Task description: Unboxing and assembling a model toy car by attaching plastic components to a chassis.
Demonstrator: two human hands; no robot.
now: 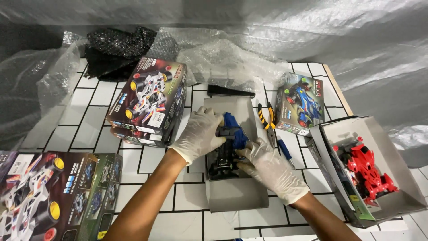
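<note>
Both my hands wear white gloves and work over an open grey cardboard box [232,192] at the table's middle. My left hand [199,134] grips the upper left side of a small black toy car chassis [223,158] with a blue body part [234,125] on its far end. My right hand [267,167] presses against the chassis from the right, fingers curled on its edge. The chassis lies lengthwise inside the box.
Stacked toy car boxes [149,105] stand left of centre, more boxes [53,196] at the near left, one [301,105] at the right. Pliers [267,120] and a blue screwdriver [284,151] lie beside the grey box. An open box [392,147] holds a red toy car [368,172]. Bubble wrap [223,53] lies behind.
</note>
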